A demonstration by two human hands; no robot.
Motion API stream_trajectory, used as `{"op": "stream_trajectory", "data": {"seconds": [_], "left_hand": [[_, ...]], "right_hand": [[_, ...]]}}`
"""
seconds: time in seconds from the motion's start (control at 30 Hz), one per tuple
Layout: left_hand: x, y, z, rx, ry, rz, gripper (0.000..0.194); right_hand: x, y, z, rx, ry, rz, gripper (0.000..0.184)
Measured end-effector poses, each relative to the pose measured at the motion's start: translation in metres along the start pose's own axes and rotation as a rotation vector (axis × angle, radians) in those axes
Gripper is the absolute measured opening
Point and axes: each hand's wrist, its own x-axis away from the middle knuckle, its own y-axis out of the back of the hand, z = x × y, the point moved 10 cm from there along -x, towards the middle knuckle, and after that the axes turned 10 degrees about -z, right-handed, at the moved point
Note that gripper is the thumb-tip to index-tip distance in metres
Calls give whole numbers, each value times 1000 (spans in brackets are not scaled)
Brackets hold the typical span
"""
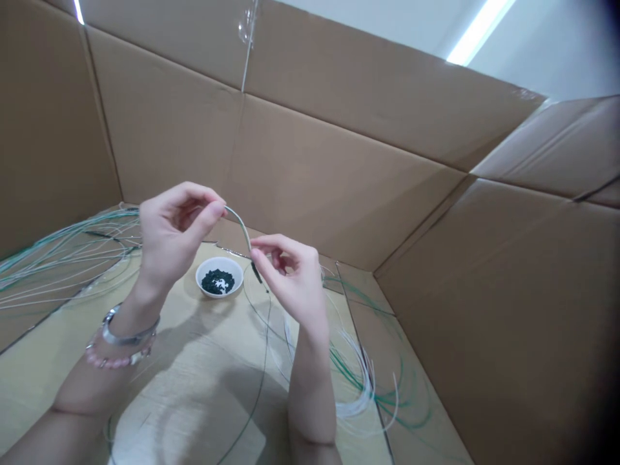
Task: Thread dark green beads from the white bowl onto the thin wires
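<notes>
Cardboard (pixel 339 168) lines the far edge of our surface (pixel 194 381); our left hand (pixel 174 239) and right hand (pixel 293 274) pinch wires (pixel 242 225), likely light, springy, best held near the ends.

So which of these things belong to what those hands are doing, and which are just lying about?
In use: green-and-white strand, pinched by the left hand and right hand; black piece near it; probably the bowl of black bits.

Lying about, perhaps spare: wire bundle at left; coiled wires at right.
</notes>
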Motion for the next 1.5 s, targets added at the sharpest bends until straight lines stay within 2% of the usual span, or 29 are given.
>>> {"op": "stream_trajectory", "data": {"seconds": [0.13, 0.27, 0.33, 0.4, 0.47, 0.5, 0.57, 0.63, 0.67, 0.7, 0.73, 0.8, 0.93, 1.03, 1.13, 1.27, 1.5], "left_hand": [[4, -10, 13, -65, 72, 29, 6], [7, -16, 24, -53, 147, 46, 5], [9, -22, 34, 4, 217, 81, 8], [17, -33, 52, 111, 367, 177, 18], [36, -55, 74, 233, 583, 377, 31], [52, -68, 83, 290, 695, 521, 36], [92, -92, 89, 381, 872, 879, 44], [127, -104, 84, 438, 944, 1192, 44], [139, -108, 81, 453, 944, 1287, 39], [146, -110, 79, 462, 934, 1334, 32], [149, -113, 78, 470, 924, 1337, 26], [149, -117, 79, 478, 923, 1266, 18], [139, -118, 85, 438, 960, 1066, 19], [133, -116, 85, 391, 964, 1006, 18], [129, -113, 86, 337, 953, 959, 18], [122, -106, 89, 244, 914, 864, 12], [96, -93, 93, -43, 648, 690, 27]], "right_hand": [[-3, -15, -19, -137, -104, 130, 14], [-2, -26, -26, -247, -164, 211, 10], [-4, -25, -28, -320, -188, 185, 10], [-10, -15, -34, -386, -206, 74, 13], [-17, 1, -42, -417, -207, -81, 17], [-20, 10, -47, -422, -202, -155, 18], [-23, 27, -56, -422, -197, -287, 21], [-23, 46, -62, -416, -194, -412, 22], [-22, 55, -65, -410, -191, -465, 22], [-21, 64, -66, -403, -185, -511, 22], [-20, 72, -67, -395, -178, -549, 22], [-17, 86, -68, -373, -164, -607, 22], [-12, 105, -69, -340, -146, -685, 23], [-9, 112, -69, -343, -145, -743, 22], [-6, 114, -65, -324, -133, -795, 22], [-3, 111, -46, -264, -12, -817, 16], [-5, 89, -27, -197, 83, -677, 10]]}}
